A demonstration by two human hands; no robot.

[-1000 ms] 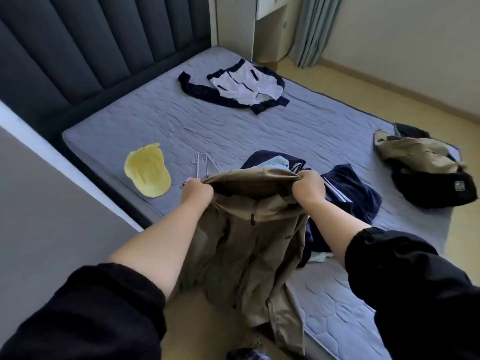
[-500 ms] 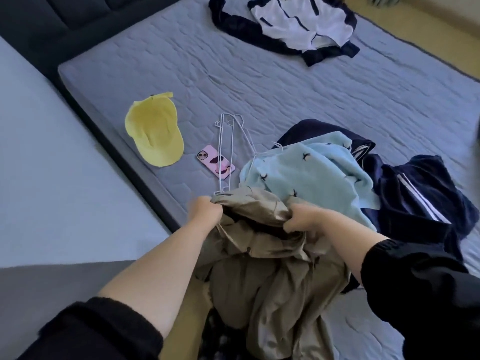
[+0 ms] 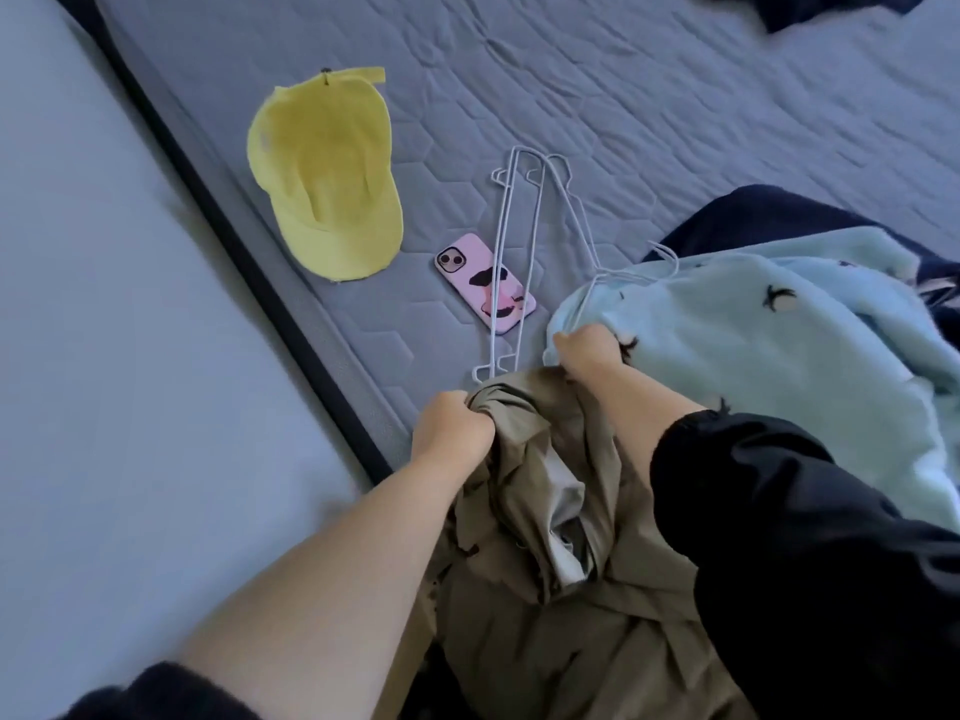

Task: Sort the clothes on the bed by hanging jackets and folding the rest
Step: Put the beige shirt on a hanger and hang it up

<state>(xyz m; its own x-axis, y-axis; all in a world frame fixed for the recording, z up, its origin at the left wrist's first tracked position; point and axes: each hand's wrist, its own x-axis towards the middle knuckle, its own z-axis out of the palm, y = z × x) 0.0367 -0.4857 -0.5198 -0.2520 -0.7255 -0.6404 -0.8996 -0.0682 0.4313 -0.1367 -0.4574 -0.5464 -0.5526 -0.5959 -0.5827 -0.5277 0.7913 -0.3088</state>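
Note:
A khaki jacket (image 3: 561,589) hangs bunched over the bed's near edge. My left hand (image 3: 452,433) grips its collar in a fist. My right hand (image 3: 587,350) is just beyond the jacket's top, at the edge of a light blue fleece top (image 3: 769,366). Its fingers are curled round the wire of one of the white wire hangers (image 3: 519,252), which lie on the grey mattress (image 3: 675,122). A dark navy garment (image 3: 753,215) lies partly under the fleece.
A yellow cap (image 3: 327,179) and a pink phone (image 3: 485,283) lie on the mattress left of the hangers. Part of another dark garment (image 3: 831,7) shows at the top edge. The bed's dark frame edge (image 3: 249,283) runs diagonally, with pale floor to its left.
The jacket has come down from held up and spread to bunched at the bed's edge. My right hand has left the jacket's top and reached forward to the hanger. The view has tilted down.

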